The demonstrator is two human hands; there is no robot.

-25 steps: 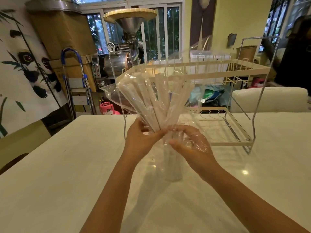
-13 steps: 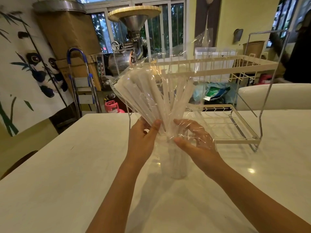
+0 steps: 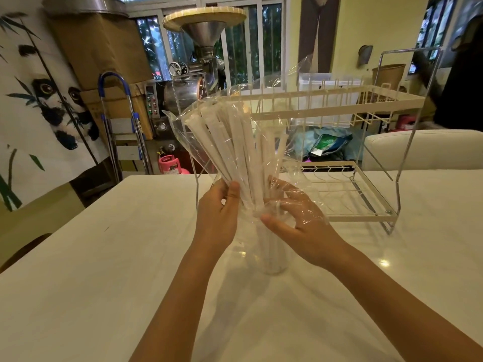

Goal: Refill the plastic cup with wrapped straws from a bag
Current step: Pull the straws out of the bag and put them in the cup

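Observation:
A clear plastic bag (image 3: 193,134) full of white wrapped straws (image 3: 235,145) stands upright over a clear plastic cup (image 3: 271,254) on the white table (image 3: 104,257). The straws fan out upward and their lower ends reach down into the cup. My left hand (image 3: 218,215) grips the bundle of straws from the left, thumb up against them. My right hand (image 3: 300,223) lies on the right side under loose bag film and holds the bag at the neck, fingers spread. The cup's rim is hidden behind my hands.
A white two-tier wire dish rack (image 3: 352,205) stands on the table just behind and right of my hands. Beyond the table's far edge are a folded step ladder (image 3: 122,126), a metal machine with a funnel (image 3: 201,61) and a white chair back (image 3: 423,150).
The bundle has leaned slightly to the left and my left thumb has slid up along the straws. My right hand's fingers have opened wider over the bag film.

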